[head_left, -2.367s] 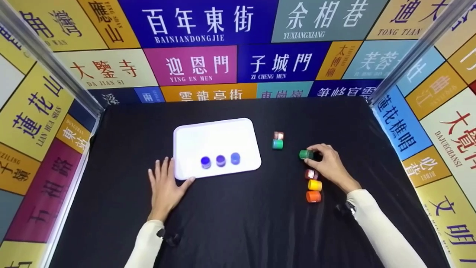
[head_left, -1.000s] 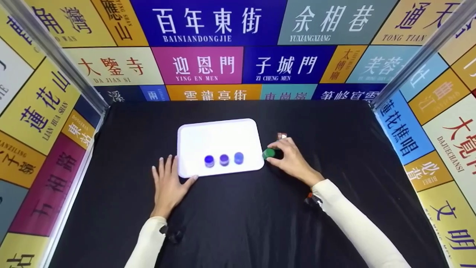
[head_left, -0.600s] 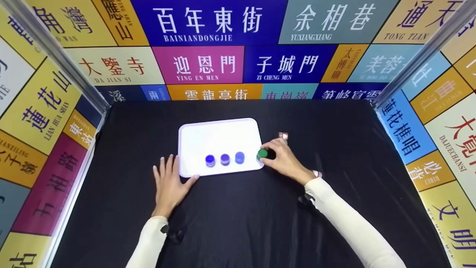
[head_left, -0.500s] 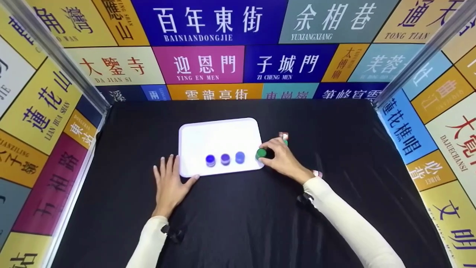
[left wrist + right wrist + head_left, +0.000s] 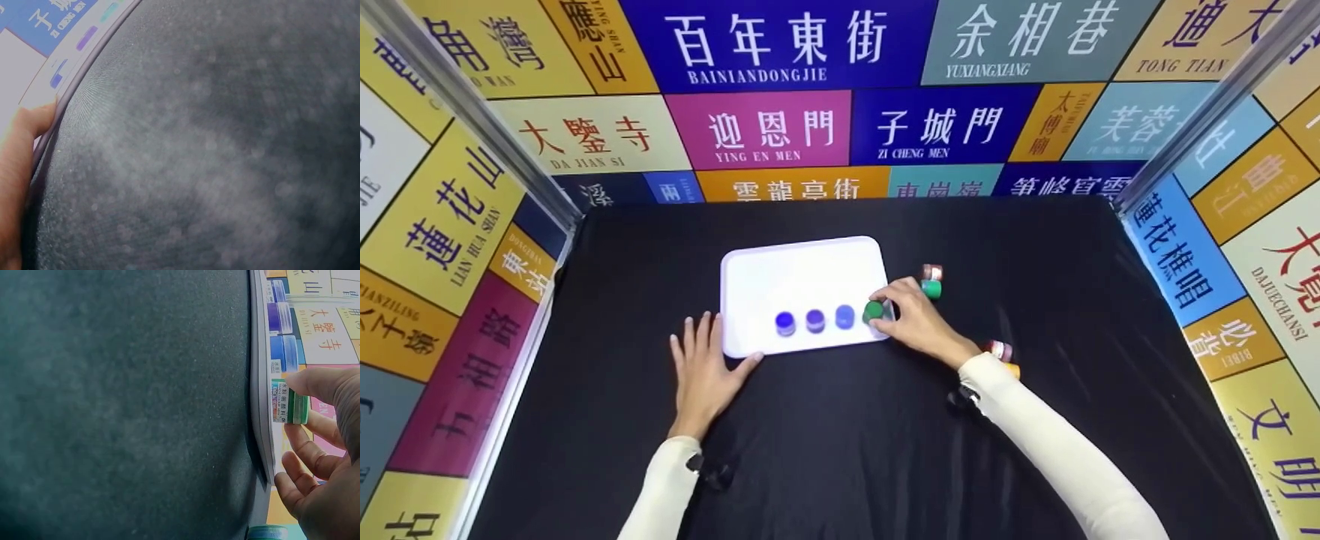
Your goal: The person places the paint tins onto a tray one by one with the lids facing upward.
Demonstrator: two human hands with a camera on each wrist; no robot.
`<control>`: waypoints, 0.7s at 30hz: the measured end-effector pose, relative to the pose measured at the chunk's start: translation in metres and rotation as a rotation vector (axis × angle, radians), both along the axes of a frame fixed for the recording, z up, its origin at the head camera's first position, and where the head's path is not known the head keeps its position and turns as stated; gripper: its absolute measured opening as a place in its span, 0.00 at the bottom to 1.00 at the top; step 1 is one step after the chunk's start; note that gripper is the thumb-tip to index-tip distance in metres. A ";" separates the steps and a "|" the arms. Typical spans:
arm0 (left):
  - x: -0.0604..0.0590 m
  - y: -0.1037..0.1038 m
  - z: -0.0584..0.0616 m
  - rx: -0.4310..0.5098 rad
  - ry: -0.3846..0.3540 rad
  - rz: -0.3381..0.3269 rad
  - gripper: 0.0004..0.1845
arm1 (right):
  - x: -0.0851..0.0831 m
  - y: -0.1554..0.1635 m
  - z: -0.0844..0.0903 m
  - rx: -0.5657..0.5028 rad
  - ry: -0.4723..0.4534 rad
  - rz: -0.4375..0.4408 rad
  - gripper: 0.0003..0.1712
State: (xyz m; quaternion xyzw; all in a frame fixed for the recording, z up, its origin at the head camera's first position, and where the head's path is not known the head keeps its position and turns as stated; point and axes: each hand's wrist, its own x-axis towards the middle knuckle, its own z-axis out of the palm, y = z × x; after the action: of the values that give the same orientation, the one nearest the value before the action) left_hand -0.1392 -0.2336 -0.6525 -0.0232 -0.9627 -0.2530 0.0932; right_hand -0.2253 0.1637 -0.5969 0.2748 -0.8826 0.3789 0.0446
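My right hand (image 5: 919,319) pinches a small green paint jar (image 5: 874,311) between thumb and fingers at the right end of the white tray (image 5: 802,270). In the right wrist view the labelled green jar (image 5: 287,402) stands upright at the tray's edge. To its left, a dark blue jar (image 5: 785,323), a purple jar (image 5: 815,321) and a lighter blue jar (image 5: 844,316) form a row on the tray. My left hand (image 5: 705,375) lies with fingers spread at the tray's lower left corner, its thumb (image 5: 42,115) touching the rim.
Right of the tray lie a reddish-brown jar (image 5: 932,271) and another green jar (image 5: 932,289). A dark red jar (image 5: 1000,350) and a yellow jar (image 5: 1013,370) show beside the right sleeve (image 5: 1057,435), which partly covers the yellow one. Black cloth (image 5: 840,450) covers the table; printed panels surround it.
My right hand has carried the green jar left from the group of jars at the right, over the tray's right edge, to beside the lighter blue jar. The left hand stays at the tray's corner.
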 end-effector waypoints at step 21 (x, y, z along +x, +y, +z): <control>0.001 0.001 0.001 -0.003 -0.015 -0.003 0.59 | 0.005 0.016 0.009 0.015 -0.020 -0.012 0.23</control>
State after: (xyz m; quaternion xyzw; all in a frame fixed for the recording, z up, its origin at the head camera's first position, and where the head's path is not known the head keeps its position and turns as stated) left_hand -0.1380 -0.2330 -0.6511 -0.0229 -0.9636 -0.2520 0.0856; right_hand -0.2207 0.1796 -0.5876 0.2659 -0.8874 0.3749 0.0358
